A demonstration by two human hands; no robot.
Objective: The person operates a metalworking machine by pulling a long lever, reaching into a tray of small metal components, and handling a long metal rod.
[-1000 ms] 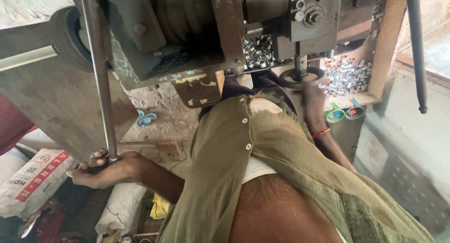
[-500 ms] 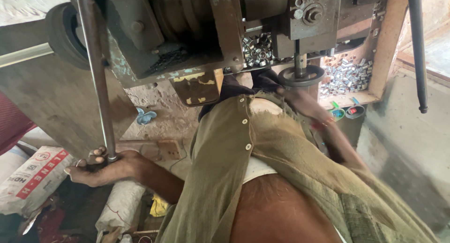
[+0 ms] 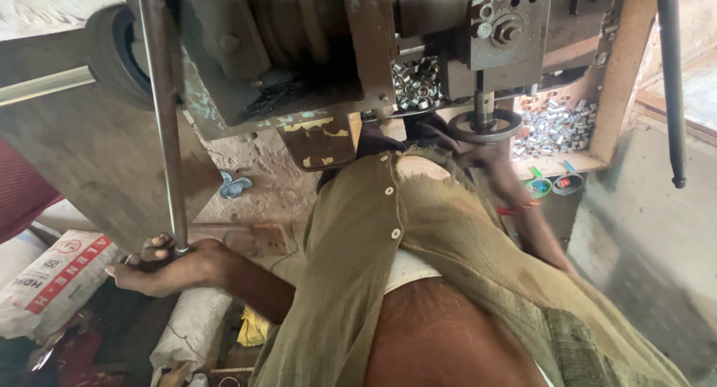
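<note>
Lever (image 3: pixel 166 118) in grip: I see a long steel rod running down from the top edge of the press (image 3: pixel 299 58) to my left hand (image 3: pixel 168 264), low at the left. The fingers are closed round the rod's bottom end, knuckles up, the thumb side toward the floor. The rod stands nearly upright, leaning slightly, and passes in front of the machine's grey-green body.

My right hand (image 3: pixel 485 159) is up under the press head, just below the round die plate (image 3: pixel 485 125) on its vertical spindle. It is blurred, so I cannot tell whether it is open or closed, or what it touches. A red band (image 3: pixel 515 208) circles that wrist.

Behind the die plate, a wooden bin (image 3: pixel 620 73) holds a heap of small shiny metal rings (image 3: pixel 556 122); more of them sit in a recess at the middle of the machine. Just below the bin's ledge stand two small round caps (image 3: pixel 553 184), one blue-green, one with a red centre.

My olive shirt (image 3: pixel 388 230), buttoned down the front, fills the middle of the view.

At lower left, beside the left hand, lies a white woven sack (image 3: pixel 52 282) with red and black printing on its side, tilted toward the floor. A second white bundle (image 3: pixel 190 331) lies under my forearm, with a scrap of yellow (image 3: pixel 254 329) next to it. A dark rod (image 3: pixel 672 81) hangs down at the far right, well apart from both hands.
</note>
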